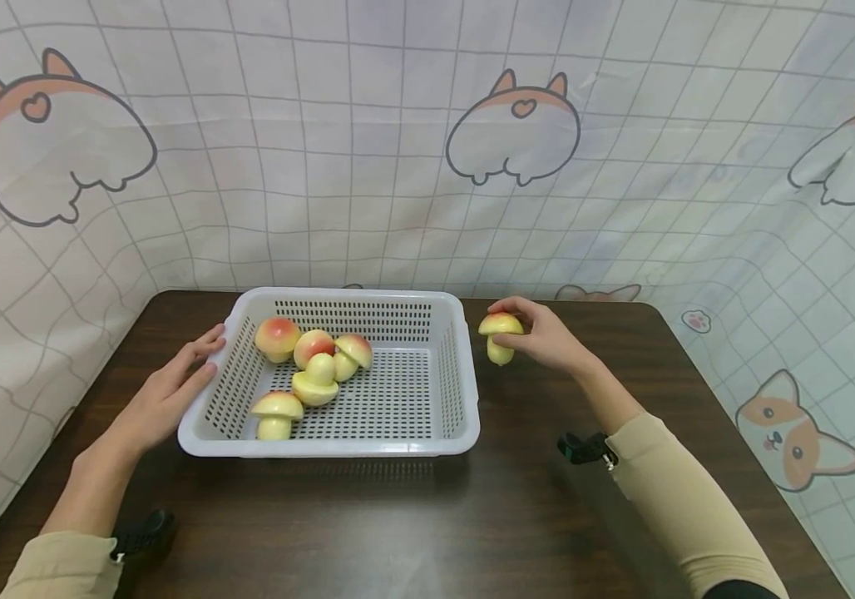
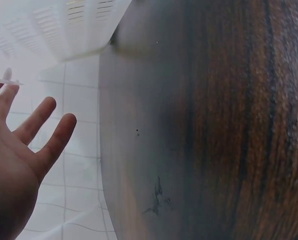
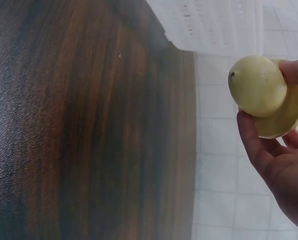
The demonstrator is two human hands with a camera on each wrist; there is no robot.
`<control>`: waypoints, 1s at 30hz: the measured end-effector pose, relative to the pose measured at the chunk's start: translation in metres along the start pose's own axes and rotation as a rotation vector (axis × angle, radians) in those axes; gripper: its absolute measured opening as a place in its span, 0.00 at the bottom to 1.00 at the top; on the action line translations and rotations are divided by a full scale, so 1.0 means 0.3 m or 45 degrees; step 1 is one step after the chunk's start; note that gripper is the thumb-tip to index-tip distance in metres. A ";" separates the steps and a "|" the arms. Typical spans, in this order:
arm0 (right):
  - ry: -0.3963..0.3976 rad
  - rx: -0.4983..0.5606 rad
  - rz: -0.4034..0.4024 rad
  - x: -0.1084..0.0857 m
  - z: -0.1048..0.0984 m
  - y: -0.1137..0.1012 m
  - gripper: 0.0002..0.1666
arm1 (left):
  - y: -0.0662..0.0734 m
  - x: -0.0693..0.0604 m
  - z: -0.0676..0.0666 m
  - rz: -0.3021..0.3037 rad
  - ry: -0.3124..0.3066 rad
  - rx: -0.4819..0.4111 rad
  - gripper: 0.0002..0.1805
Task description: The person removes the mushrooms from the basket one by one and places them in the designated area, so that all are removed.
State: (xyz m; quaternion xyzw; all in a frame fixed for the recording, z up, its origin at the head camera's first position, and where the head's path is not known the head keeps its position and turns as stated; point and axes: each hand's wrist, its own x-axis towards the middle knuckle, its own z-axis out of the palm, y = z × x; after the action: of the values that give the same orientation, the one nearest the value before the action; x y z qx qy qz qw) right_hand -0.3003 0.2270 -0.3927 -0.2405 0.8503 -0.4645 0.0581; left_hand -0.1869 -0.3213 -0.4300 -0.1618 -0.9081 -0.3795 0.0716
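Note:
The right hand (image 1: 545, 335) grips a mushroom-shaped piece (image 1: 501, 326) with a red-yellow cap and pale stem, just right of the basket. Seen in the right wrist view, fingers and thumb hold the piece (image 3: 257, 86) around its cap and stem. A white slotted basket (image 1: 416, 448) holds several similar pieces, grouped in its left half; one (image 1: 315, 381) lies stem up. Against the basket's left rim rests the left hand (image 1: 161, 399), its fingers extended. The left wrist view shows that hand (image 2: 19, 145) with fingers spread beside the basket (image 2: 54, 30).
The dark wooden table (image 1: 397, 524) extends in front of the basket and to its right. A white grid-patterned cloth (image 1: 368, 166) with cartoon dogs hangs behind the table and along both sides. Dark straps with small devices sit at both wrists.

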 end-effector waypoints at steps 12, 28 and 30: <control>0.010 -0.009 0.028 -0.005 0.019 0.078 0.28 | 0.003 -0.002 0.000 0.011 0.002 -0.006 0.22; -0.006 0.034 0.138 -0.028 0.044 0.043 0.27 | -0.002 -0.005 0.004 -0.003 0.001 -0.015 0.22; -0.015 0.038 0.154 -0.038 0.044 0.009 0.26 | -0.003 -0.006 0.004 -0.001 0.000 -0.019 0.23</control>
State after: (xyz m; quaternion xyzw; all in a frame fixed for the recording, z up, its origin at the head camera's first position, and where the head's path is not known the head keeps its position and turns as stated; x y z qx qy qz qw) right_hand -0.2871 0.2233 -0.4039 -0.1904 0.8560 -0.4712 0.0947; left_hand -0.1856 -0.3214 -0.4318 -0.1621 -0.9054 -0.3861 0.0702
